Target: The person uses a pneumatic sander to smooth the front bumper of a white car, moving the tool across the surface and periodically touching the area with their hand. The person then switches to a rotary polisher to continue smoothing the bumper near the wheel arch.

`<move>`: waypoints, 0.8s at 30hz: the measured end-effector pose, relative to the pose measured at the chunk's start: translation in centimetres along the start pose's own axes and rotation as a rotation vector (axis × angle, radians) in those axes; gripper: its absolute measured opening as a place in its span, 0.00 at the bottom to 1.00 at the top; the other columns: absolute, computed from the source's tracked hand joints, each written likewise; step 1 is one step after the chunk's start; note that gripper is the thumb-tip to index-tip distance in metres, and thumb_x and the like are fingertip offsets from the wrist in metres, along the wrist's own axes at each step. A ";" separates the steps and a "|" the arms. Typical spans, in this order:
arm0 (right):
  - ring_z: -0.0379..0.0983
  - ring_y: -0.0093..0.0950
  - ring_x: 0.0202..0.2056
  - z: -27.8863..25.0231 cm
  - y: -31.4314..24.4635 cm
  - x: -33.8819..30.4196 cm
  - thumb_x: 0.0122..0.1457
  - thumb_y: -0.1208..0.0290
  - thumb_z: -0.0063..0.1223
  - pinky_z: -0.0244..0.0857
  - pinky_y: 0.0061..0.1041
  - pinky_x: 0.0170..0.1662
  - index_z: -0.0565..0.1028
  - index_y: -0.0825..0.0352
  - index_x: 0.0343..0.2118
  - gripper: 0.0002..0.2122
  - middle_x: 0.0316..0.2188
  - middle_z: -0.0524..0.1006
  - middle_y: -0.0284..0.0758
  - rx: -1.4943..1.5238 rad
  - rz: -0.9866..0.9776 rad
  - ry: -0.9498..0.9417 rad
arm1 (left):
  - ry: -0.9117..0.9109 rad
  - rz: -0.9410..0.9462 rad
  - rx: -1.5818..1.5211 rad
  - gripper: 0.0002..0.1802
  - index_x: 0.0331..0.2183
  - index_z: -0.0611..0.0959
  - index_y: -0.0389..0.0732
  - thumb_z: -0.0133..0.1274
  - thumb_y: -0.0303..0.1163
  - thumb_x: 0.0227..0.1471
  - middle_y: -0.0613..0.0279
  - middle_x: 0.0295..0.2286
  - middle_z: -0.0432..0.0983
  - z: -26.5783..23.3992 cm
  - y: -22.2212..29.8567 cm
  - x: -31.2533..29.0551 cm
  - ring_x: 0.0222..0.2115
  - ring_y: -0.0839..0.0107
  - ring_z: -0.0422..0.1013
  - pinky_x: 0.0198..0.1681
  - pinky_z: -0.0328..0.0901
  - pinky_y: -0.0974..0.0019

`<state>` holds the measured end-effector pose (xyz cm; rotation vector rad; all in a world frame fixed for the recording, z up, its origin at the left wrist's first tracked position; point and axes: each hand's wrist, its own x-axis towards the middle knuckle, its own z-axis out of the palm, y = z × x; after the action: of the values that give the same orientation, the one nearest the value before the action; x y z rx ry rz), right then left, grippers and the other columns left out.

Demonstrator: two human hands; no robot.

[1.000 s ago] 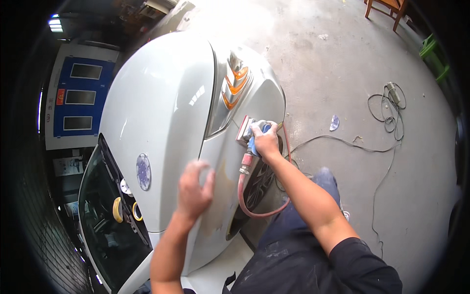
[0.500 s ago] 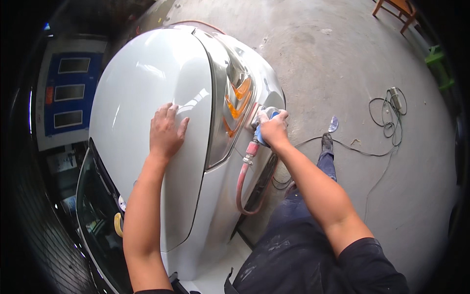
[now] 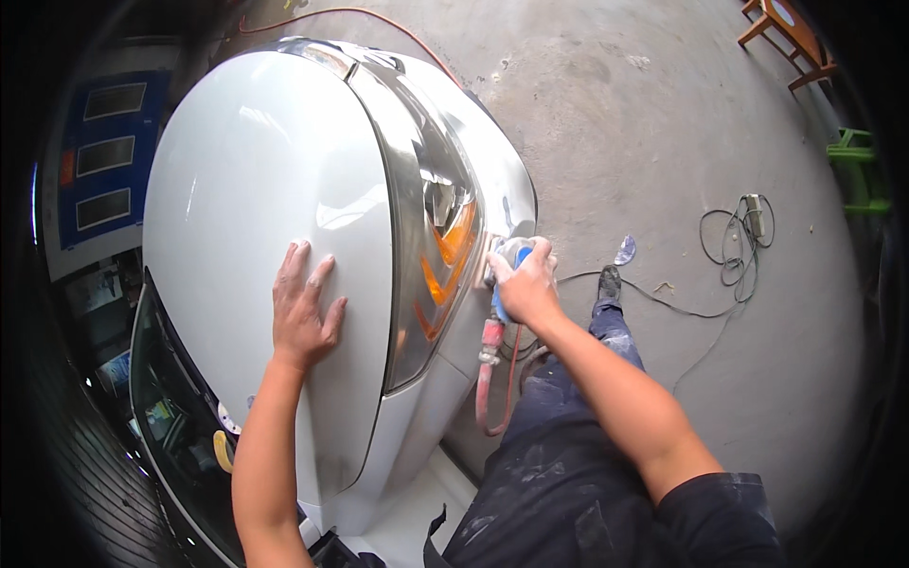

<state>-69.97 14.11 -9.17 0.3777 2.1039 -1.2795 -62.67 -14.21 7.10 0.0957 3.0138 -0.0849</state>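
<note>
My left hand (image 3: pixel 303 312) lies with fingers spread on the white car hood (image 3: pixel 251 180). Dusty white powder coats its fingers. Over the car's front corner, my right hand (image 3: pixel 528 286) grips a blue and silver air sander (image 3: pixel 523 254). The sander's pad sits against the bodywork beside the headlight (image 3: pixel 445 251), which has orange arrow-shaped sections inside clear plastic. From the sander's rear, a red coupling (image 3: pixel 492 333) joins a reddish air hose (image 3: pixel 484 398) that loops down beside the fender (image 3: pixel 426 412). My palm hides part of the sander body.
An extension socket (image 3: pixel 755 216) with a tangled dark cable lies on the concrete floor (image 3: pixel 615 142). My shoe (image 3: pixel 609 283) is near a pale disc (image 3: pixel 625 250). A wooden stool (image 3: pixel 791 38) and a green plastic chair (image 3: pixel 857 175) stand far right. Another red hose (image 3: pixel 379 17) runs behind the car.
My view has shifted, so the floor items appear farther left. The fingers of my left hand are spread wider on the hood. The sander remains in my right hand beside the headlight.
</note>
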 end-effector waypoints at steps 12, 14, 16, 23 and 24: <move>0.70 0.60 0.53 -2.8 -5.5 8.7 0.59 0.54 0.62 0.65 0.49 0.57 0.58 0.67 0.61 0.34 0.53 0.66 0.60 -0.362 -0.185 -0.134 | -0.001 -0.048 -0.036 0.32 0.56 0.78 0.47 0.64 0.34 0.46 0.49 0.64 0.60 -0.2 0.0 0.1 0.66 0.47 0.55 0.68 0.52 0.47; 0.71 0.61 0.52 -2.6 -6.0 9.5 0.59 0.54 0.62 0.65 0.50 0.57 0.58 0.66 0.61 0.34 0.53 0.66 0.59 -0.405 -0.224 -0.131 | -0.007 -0.052 -0.047 0.33 0.56 0.78 0.47 0.64 0.33 0.46 0.49 0.65 0.59 0.0 -0.2 0.0 0.67 0.46 0.55 0.68 0.52 0.47; 0.71 0.61 0.51 -2.3 -6.9 10.6 0.59 0.54 0.62 0.66 0.50 0.56 0.58 0.66 0.61 0.35 0.52 0.66 0.59 -0.443 -0.267 -0.121 | -0.012 -0.057 -0.053 0.34 0.57 0.78 0.47 0.63 0.32 0.46 0.49 0.65 0.59 0.0 -0.3 -0.2 0.67 0.46 0.55 0.68 0.52 0.47; 0.74 0.59 0.48 -1.3 -10.8 15.4 0.57 0.56 0.63 0.69 0.48 0.54 0.58 0.70 0.58 0.34 0.51 0.65 0.60 -0.554 -0.377 -0.111 | 0.019 -0.034 -0.082 0.34 0.56 0.78 0.47 0.64 0.32 0.45 0.49 0.63 0.61 0.0 -0.6 -0.1 0.65 0.45 0.57 0.66 0.54 0.45; 0.74 0.59 0.48 -1.2 -11.3 16.1 0.57 0.56 0.62 0.69 0.48 0.55 0.58 0.71 0.59 0.35 0.51 0.65 0.60 -0.561 -0.388 -0.114 | 0.024 -0.033 -0.086 0.34 0.56 0.78 0.47 0.64 0.32 0.45 0.49 0.63 0.61 0.1 -0.7 -0.2 0.65 0.44 0.57 0.66 0.55 0.44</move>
<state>-88.62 8.38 -11.51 -0.3515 2.3881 -0.8172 -62.52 -14.89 7.09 0.0393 3.0381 0.0437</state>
